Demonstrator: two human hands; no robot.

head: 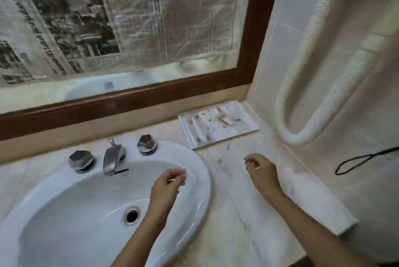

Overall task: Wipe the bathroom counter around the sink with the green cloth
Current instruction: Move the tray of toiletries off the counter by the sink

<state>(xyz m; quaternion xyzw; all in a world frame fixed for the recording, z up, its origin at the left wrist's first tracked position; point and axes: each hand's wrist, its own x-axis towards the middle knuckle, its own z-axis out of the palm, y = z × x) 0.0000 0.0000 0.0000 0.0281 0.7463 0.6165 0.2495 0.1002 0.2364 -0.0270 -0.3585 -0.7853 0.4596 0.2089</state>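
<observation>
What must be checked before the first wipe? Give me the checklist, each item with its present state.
1. Cloth in grip: not ok. The left hand and the right hand hold nothing, and no green cloth is in view.
2. Is the counter free to wipe: not ok. A tray of small items sits in the back corner.
3. Dirt located: ok. Dark specks lie on the counter between the tray and the right hand.
4. Water off: ok. Nothing runs from the spout.
5. Black cord off the counter: cannot tell.
</observation>
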